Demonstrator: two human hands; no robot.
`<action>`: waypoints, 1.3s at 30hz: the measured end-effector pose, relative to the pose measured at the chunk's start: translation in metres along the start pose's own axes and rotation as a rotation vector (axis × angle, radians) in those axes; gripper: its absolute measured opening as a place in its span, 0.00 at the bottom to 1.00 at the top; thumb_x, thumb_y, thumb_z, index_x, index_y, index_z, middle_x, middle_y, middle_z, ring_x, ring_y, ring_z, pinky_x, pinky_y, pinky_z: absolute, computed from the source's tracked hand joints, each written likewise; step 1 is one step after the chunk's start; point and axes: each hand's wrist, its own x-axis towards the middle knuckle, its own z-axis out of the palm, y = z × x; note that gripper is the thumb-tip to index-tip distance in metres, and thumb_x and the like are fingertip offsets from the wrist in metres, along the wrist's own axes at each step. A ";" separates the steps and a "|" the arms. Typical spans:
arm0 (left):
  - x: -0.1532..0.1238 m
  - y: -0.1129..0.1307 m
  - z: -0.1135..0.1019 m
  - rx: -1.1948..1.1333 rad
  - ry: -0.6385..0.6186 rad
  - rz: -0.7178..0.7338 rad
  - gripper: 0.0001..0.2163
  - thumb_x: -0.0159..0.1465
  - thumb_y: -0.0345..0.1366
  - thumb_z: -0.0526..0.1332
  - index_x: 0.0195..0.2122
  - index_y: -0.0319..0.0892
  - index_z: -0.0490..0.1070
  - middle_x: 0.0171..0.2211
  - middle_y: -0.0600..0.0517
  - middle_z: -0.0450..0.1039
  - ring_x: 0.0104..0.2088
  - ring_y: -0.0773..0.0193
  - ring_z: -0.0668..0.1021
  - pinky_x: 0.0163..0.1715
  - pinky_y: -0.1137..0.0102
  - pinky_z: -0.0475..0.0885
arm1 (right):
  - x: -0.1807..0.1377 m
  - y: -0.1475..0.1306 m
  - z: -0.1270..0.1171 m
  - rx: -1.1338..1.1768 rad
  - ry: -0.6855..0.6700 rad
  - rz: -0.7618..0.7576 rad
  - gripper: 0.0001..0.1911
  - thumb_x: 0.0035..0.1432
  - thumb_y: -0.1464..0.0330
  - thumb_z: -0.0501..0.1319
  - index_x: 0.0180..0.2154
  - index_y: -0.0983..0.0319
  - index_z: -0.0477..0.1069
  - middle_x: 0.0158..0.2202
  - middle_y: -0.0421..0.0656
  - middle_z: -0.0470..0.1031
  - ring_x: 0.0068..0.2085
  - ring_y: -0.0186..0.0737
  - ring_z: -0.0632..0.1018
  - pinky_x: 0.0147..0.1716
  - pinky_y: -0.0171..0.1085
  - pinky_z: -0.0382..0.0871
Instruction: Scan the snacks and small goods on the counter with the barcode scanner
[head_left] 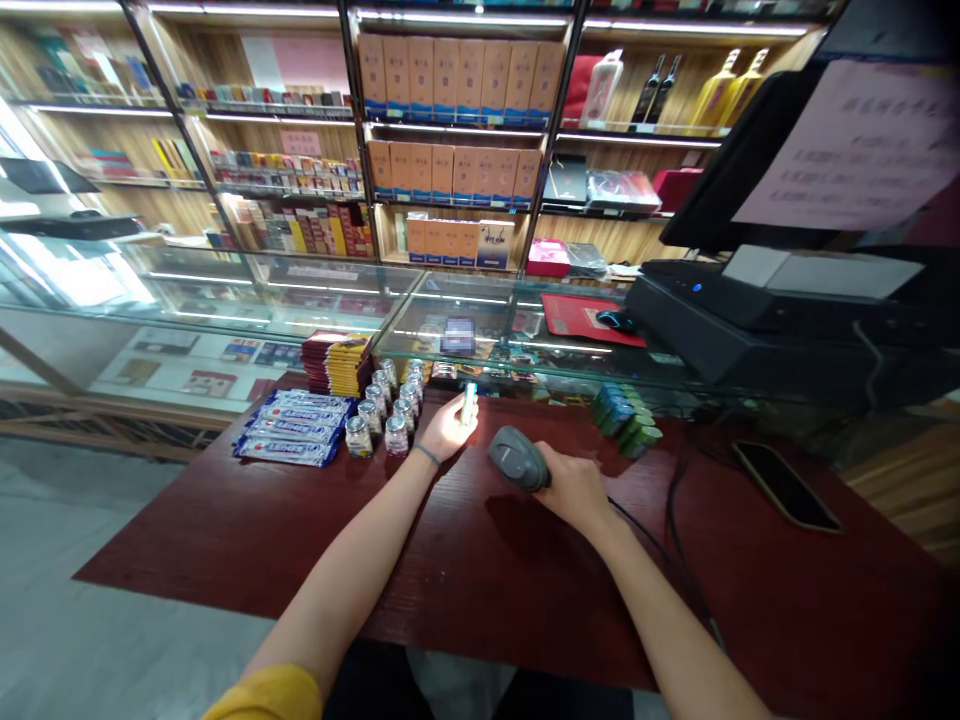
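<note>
My left hand [448, 428] is closed round a small, slim white-and-green packet [469, 403], held upright over the dark red wooden table [442, 560]. Its exact kind is too small to make out. In my right hand [577, 490] is a grey barcode scanner [517, 458], its head pointing left toward the packet; the fingers wrap its handle, partly hidden. Left of my left hand stand two rows of small lidded jars [396, 436]. Beside them lie blue-and-white long packs [292, 428], with stacked yellow and maroon packets [337, 362] behind.
Green and blue cylindrical packs [628, 420] stand right of the scanner. A phone [787, 487] lies farther right, near black cables [679, 530]. A glass display counter [510, 345] borders the table's far side. A monitor [757, 150] stands at upper right, a red mouse mat [577, 318] beside it.
</note>
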 end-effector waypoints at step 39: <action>0.050 -0.184 0.125 1.078 -0.163 0.549 0.13 0.51 0.27 0.68 0.37 0.43 0.71 0.34 0.52 0.68 0.38 0.62 0.71 0.46 0.66 0.67 | -0.040 0.131 -0.069 0.257 0.617 0.836 0.19 0.53 0.58 0.62 0.46 0.58 0.71 0.37 0.50 0.81 0.39 0.54 0.81 0.35 0.41 0.69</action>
